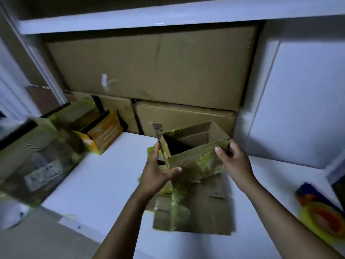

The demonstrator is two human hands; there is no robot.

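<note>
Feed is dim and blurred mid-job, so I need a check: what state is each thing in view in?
Small brown cardboard box with yellow-green tape: top open, upright, held at both ends.
Left grip: fingers straight, pressing the box's left end.
Right grip: pinches the box's right top edge.
Large brown cardboard carton at the back: closed.
Lower brown cardboard carton beneath it: closed.
Orange-yellow pack at left: leaning; too blurred for more.

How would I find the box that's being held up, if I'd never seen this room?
Start at the white table with big cartons stacked at its back. Near its middle, above a flattened cardboard sheet, is a small open cardboard box. It alone is held up at both ends.
</note>
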